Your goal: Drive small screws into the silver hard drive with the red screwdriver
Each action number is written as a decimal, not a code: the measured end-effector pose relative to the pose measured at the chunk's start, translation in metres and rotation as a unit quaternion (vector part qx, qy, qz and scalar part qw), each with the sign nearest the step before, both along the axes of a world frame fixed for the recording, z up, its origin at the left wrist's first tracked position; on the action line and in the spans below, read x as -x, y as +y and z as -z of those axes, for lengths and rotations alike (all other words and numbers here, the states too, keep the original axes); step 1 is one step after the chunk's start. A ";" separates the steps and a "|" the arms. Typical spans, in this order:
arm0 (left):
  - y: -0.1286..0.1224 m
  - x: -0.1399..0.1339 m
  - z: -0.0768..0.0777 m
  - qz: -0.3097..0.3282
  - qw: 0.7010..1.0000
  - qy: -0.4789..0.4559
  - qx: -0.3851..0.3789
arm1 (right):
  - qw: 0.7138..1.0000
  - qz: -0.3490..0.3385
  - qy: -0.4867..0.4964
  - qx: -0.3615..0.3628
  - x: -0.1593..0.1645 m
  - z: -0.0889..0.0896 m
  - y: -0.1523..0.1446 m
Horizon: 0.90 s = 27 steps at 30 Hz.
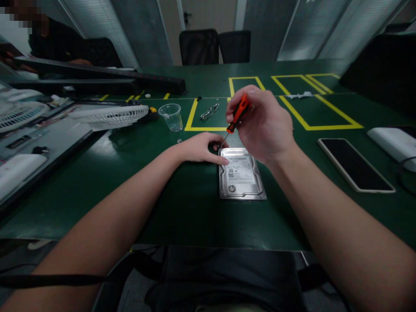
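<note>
A silver hard drive [243, 173] lies flat on the green table, its label facing up. My left hand [201, 148] grips its far left corner, with the thumb on the top face and the fingers around the far side. In my right hand [268, 123] is a red and black screwdriver [240, 112], tilted, with its shaft pointing down at that same corner. The tip is close to the corner by my left fingers; whether it sits in a screw is too small to tell.
A clear plastic cup [172, 118] stands beyond my left hand, with tiny metal bits [179, 141] nearby. Farther back lies a shiny slim part [209, 112]. A phone [355, 164] and a white device [394, 145] are right; white fan parts [113, 115] left. Another person [61, 41] sits far left.
</note>
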State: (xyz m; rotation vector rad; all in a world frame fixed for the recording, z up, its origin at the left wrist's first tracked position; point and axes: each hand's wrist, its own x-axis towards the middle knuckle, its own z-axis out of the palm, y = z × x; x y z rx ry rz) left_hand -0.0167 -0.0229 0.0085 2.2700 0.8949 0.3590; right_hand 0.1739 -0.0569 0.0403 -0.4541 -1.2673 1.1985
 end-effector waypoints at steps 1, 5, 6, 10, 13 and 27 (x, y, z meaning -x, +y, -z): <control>0.000 0.000 0.000 0.000 1.000 0.000 0.001 | 1.000 0.004 -0.007 0.001 0.000 -0.001 -0.001; 0.001 0.000 0.002 -0.002 1.000 0.000 0.002 | 1.000 0.012 -0.011 0.012 0.001 -0.002 -0.003; 0.001 0.000 0.002 -0.002 1.000 0.000 0.002 | 1.000 0.009 -0.006 0.012 0.001 -0.002 -0.003; 0.000 -0.001 0.001 0.000 1.000 -0.007 0.001 | 1.000 -0.003 0.009 0.000 0.001 0.001 -0.002; -0.001 -0.001 0.001 0.001 1.000 -0.007 0.001 | 1.000 0.009 -0.014 -0.003 0.000 0.000 -0.001; 0.000 0.000 0.001 -0.003 1.000 -0.005 0.005 | 1.000 -0.022 0.017 0.007 -0.001 -0.001 0.000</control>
